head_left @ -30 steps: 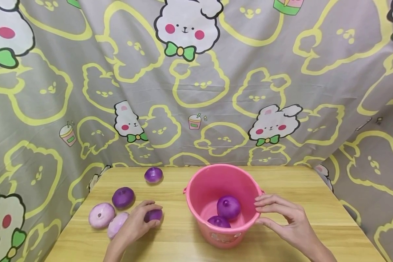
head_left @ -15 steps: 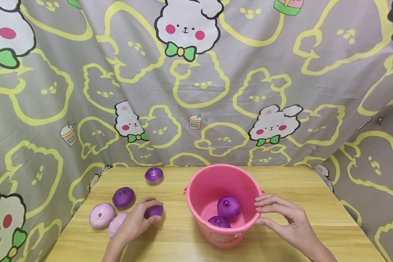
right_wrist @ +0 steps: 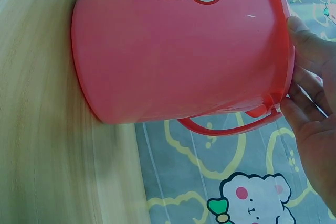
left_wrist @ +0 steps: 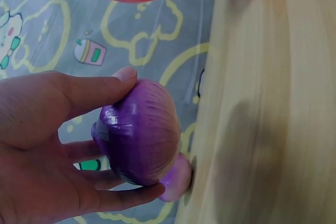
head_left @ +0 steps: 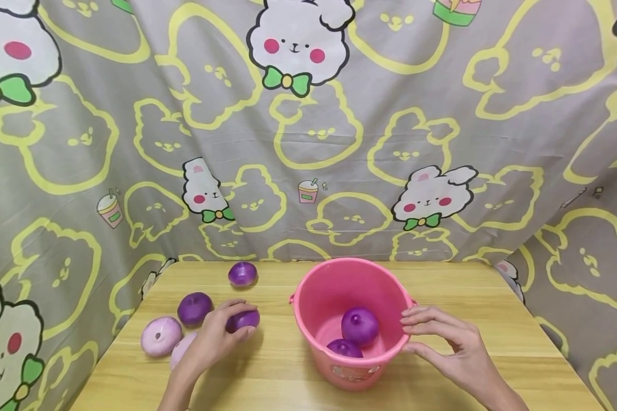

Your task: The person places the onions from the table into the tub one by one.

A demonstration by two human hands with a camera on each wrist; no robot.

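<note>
Head view: the left hand (head_left: 217, 335) pinched a held onion (head_left: 248, 320), purple and shiny, between thumb and fingers; from the left wrist I could see it clear of the table (head_left: 283, 388). Across from it, the right hand (head_left: 452, 345) gripped the rim of a pink bucket (head_left: 339, 285) with thumb and fingertips, at the bucket's three o'clock. The bucket stood upright on the wood, at three o'clock from the held onion and well apart from it. Down inside sat an upper onion (head_left: 360, 326) and, at its seven o'clock, a lower onion (head_left: 344, 347), partly hidden by the near rim. Measured from the held onion, a far onion (head_left: 243, 274) lay at twelve o'clock, a dark onion (head_left: 195, 309) between nine and ten, and a pale onion (head_left: 161, 337) and a half-covered onion (head_left: 181, 348) between eight and nine. Behind everything hung a grey curtain (head_left: 267, 134) printed with yellow outlines.
</note>
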